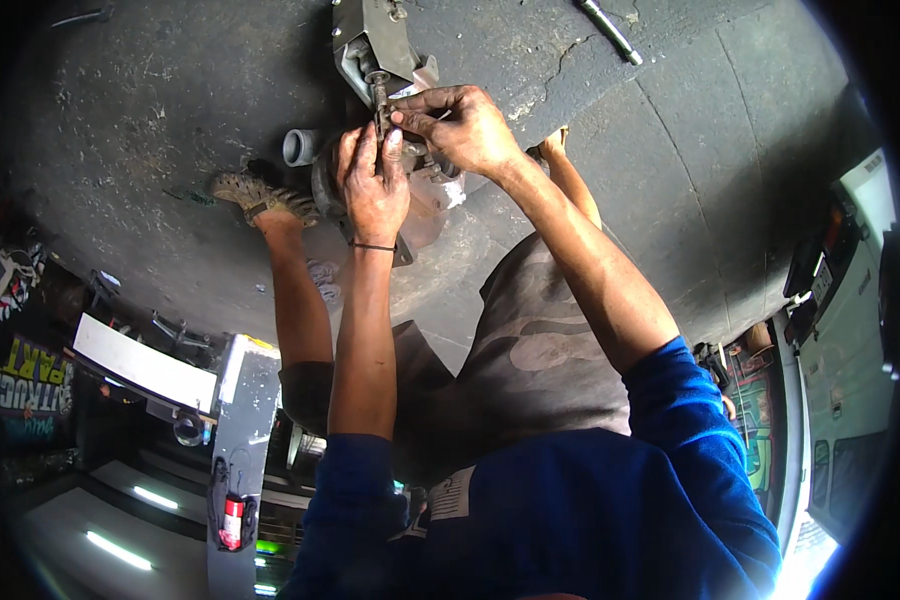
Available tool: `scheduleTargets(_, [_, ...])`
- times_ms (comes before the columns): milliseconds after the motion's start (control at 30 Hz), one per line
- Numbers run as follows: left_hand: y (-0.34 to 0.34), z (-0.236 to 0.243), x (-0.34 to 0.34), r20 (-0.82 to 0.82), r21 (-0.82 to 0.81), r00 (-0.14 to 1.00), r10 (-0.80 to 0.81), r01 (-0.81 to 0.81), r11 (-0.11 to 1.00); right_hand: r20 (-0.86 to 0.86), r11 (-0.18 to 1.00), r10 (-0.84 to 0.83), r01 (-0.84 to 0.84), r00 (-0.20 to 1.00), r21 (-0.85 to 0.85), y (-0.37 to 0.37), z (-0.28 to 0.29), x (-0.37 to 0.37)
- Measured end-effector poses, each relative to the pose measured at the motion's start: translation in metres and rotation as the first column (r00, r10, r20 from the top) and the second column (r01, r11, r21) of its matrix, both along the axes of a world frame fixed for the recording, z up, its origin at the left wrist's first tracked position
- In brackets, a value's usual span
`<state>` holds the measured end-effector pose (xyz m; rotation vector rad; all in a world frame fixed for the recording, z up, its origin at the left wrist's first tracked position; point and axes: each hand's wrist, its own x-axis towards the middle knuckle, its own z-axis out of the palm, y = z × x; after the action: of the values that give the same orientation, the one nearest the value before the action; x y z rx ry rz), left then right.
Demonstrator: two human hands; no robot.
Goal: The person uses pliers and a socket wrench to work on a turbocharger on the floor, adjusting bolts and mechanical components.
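one rod (pixel 379 92) touches left hand (pixel 375 195) and right hand (pixel 470 132).

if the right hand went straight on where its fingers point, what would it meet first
The right hand would most likely meet the metal rod below the boxy metal bracket; its fingertips may already touch it, as depth is unclear.

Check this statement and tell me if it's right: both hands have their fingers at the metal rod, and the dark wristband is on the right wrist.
The wrist is wrong: in the head view, the dark wristband is on the left wrist. Both the left hand and right hand do have their fingers at the metal rod.
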<state>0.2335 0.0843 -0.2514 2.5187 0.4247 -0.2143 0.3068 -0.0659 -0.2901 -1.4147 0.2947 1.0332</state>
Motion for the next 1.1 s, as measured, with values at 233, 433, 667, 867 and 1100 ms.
scheduleTargets(233, [0.008,-0.007,-0.005,0.019,-0.02,0.999,-0.03,0.03,0.999,-0.014,0.995,0.046,-0.047,0.999,-0.091,0.002,0.013,0.002])
scheduleTargets(433, [0.004,-0.002,-0.001,-0.001,-0.061,1.0,0.028,-0.028,0.998,0.043,0.993,0.072,-0.068,0.996,-0.091,0.002,0.009,0.005])
scheduleTargets(667, [0.008,-0.007,-0.003,0.085,-0.178,0.989,0.123,-0.106,0.978,0.106,0.988,0.125,-0.114,0.987,-0.099,0.004,0.005,0.008])
scheduleTargets(867, [0.013,-0.011,-0.008,0.075,-0.21,0.989,0.126,-0.108,0.972,0.071,0.986,0.155,-0.15,0.985,-0.077,0.003,0.01,0.014])
scheduleTargets(1100, [0.012,-0.012,-0.005,0.056,-0.252,0.981,0.184,-0.164,0.954,0.119,0.978,0.196,-0.185,0.973,-0.092,0.003,0.012,0.015])
